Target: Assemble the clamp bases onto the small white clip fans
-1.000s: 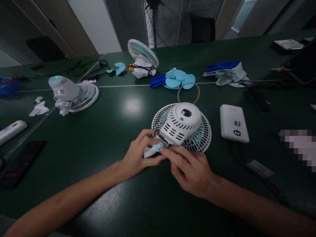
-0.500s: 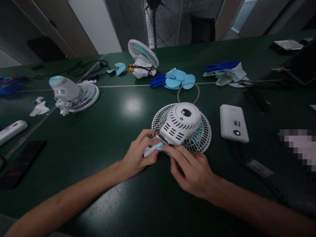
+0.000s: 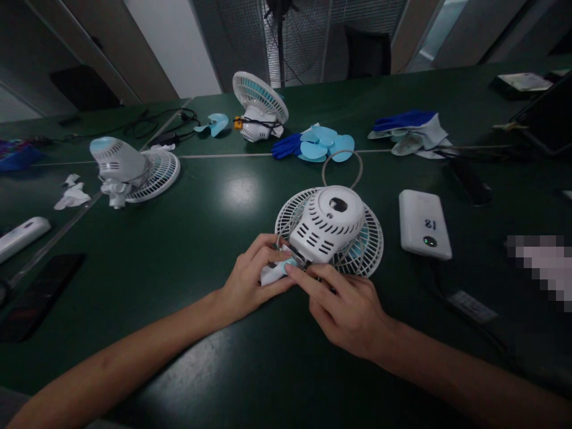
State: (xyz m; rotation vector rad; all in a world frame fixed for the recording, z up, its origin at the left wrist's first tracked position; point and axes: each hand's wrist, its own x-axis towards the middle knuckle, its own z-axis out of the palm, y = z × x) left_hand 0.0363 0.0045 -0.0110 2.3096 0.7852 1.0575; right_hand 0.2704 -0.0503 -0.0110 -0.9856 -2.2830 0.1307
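A white clip-on fan (image 3: 333, 223) lies face down on its round grille, its motor housing up and its power cord looping behind. At the housing's near left end, my left hand (image 3: 250, 271) is closed around a white and light-blue piece (image 3: 273, 273) that looks like the fan's clip. From the other side, my right hand (image 3: 348, 301) has its index fingertip pressed on the light-blue part. Its middle finger reaches the near edge of the housing, and the thumb is tucked below. Fingers partly cover the joint between clip and housing.
Right of the fan lies a white power bank (image 3: 424, 223) marked 18. Behind are light-blue fan blades (image 3: 326, 143), gloves (image 3: 411, 131) and another fan (image 3: 259, 110). A third fan (image 3: 120, 164), crumpled paper (image 3: 72, 195) and a dark phone (image 3: 40, 295) lie left.
My right index finger has shifted slightly left over the light-blue part, and its middle finger now sits apart, nearer the housing. My left thumb has slid right under the piece. The fan stays put.
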